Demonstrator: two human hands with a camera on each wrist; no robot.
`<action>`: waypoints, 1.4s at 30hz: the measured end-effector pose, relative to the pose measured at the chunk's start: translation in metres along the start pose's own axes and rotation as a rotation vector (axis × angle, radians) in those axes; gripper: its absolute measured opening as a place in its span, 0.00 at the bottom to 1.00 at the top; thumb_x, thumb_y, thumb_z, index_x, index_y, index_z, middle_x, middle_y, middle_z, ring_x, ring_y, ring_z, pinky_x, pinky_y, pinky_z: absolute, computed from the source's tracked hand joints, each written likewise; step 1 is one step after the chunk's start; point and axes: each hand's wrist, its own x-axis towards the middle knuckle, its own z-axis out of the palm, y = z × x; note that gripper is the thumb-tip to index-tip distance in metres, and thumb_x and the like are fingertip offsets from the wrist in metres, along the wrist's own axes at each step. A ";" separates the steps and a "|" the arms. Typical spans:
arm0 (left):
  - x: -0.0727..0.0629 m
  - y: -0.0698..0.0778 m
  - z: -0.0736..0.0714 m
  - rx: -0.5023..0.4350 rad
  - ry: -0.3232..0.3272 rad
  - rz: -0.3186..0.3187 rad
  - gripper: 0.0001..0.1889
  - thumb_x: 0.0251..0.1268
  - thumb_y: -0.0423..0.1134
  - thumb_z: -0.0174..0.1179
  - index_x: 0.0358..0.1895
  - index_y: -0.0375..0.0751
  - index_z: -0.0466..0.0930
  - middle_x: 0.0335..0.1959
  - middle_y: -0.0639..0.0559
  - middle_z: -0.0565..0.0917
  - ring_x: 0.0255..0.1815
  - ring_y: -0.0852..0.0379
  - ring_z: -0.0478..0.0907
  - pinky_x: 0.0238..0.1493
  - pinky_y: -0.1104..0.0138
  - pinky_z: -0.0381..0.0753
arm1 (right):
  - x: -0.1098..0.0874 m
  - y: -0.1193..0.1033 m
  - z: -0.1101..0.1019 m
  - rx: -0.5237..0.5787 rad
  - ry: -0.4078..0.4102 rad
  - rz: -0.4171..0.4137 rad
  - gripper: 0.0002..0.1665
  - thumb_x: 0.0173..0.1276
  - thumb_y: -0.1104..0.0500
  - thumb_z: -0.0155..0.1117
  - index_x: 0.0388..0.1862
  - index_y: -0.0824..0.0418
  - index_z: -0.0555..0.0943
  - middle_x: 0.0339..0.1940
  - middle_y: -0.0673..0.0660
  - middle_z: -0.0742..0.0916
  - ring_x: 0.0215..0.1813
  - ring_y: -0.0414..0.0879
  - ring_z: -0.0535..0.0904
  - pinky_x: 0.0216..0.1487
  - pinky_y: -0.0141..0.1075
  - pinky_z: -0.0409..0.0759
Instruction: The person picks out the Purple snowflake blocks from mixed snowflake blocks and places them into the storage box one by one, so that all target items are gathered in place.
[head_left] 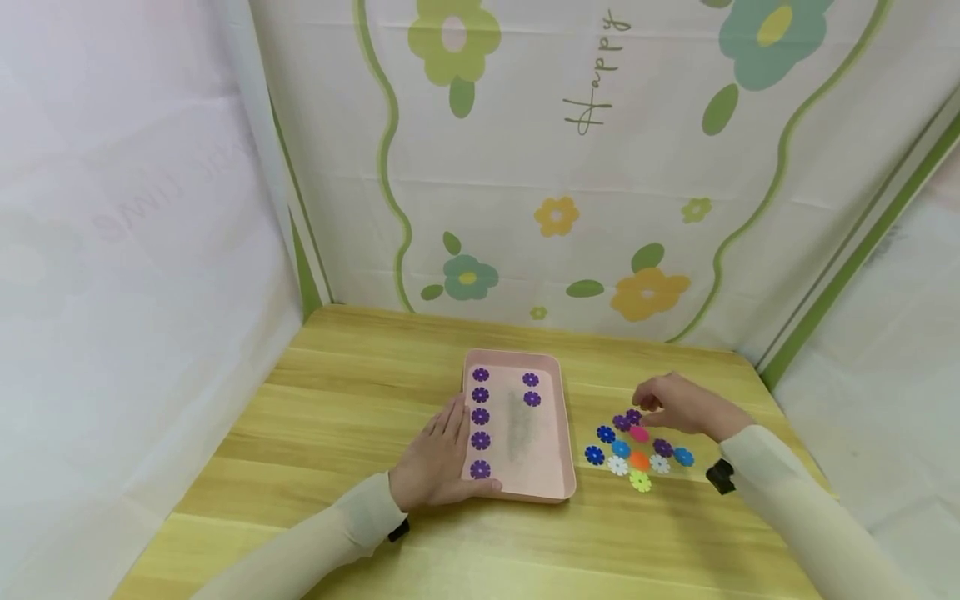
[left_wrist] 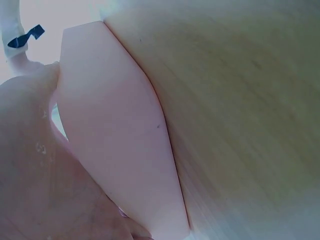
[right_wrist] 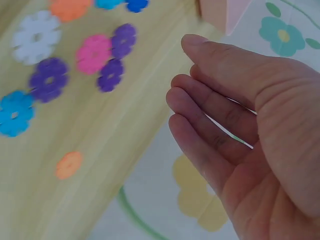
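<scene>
A pink tray [head_left: 517, 497] holds purple snowflake discs, with several [head_left: 480, 417] in a line along its left side and two [head_left: 532, 389] at the upper right. My left hand [head_left: 435, 458] rests on the tray's near left corner, fingers straight along the rim and thumb over the near edge. In the left wrist view the palm lies against the tray's pink outer wall [left_wrist: 115, 120]. My right hand [head_left: 678, 406] hovers by the far side of the loose discs. Its fingers are loosely bent, and nothing shows between thumb and fingers in the right wrist view.
Right of the tray lie loose discs, among them pink [right_wrist: 94, 54], purple [right_wrist: 48, 80], white [right_wrist: 36, 37], light blue [right_wrist: 16, 113] and yellow-green [head_left: 641, 481]. A small orange disc [right_wrist: 69, 165] lies apart. A flowered cloth [head_left: 495, 167] hangs behind the wooden table [head_left: 360, 375].
</scene>
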 end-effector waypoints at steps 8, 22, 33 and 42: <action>0.001 -0.001 0.001 0.016 0.014 0.004 0.66 0.64 0.82 0.51 0.82 0.22 0.48 0.85 0.24 0.51 0.86 0.30 0.54 0.83 0.45 0.64 | -0.029 0.021 0.024 -0.013 0.004 0.025 0.16 0.66 0.62 0.78 0.51 0.66 0.88 0.45 0.59 0.92 0.44 0.50 0.88 0.46 0.46 0.90; 0.002 0.000 -0.001 0.025 -0.006 -0.006 0.67 0.64 0.83 0.49 0.83 0.23 0.48 0.85 0.25 0.50 0.86 0.31 0.53 0.84 0.46 0.63 | -0.044 0.038 0.057 -0.010 0.070 0.064 0.20 0.60 0.64 0.81 0.50 0.67 0.87 0.44 0.57 0.91 0.44 0.52 0.88 0.45 0.45 0.90; 0.002 -0.001 0.002 0.034 -0.005 -0.001 0.67 0.64 0.84 0.48 0.83 0.23 0.47 0.85 0.25 0.50 0.86 0.31 0.53 0.83 0.46 0.64 | -0.036 0.049 0.066 0.010 0.067 0.019 0.12 0.60 0.67 0.81 0.43 0.62 0.90 0.39 0.53 0.91 0.39 0.43 0.85 0.38 0.35 0.87; 0.003 -0.001 0.002 0.019 -0.012 -0.005 0.67 0.64 0.83 0.48 0.83 0.23 0.47 0.85 0.25 0.49 0.87 0.31 0.52 0.84 0.46 0.63 | -0.030 0.055 0.058 0.184 0.003 0.101 0.11 0.60 0.67 0.80 0.37 0.60 0.86 0.34 0.50 0.89 0.34 0.34 0.80 0.35 0.29 0.84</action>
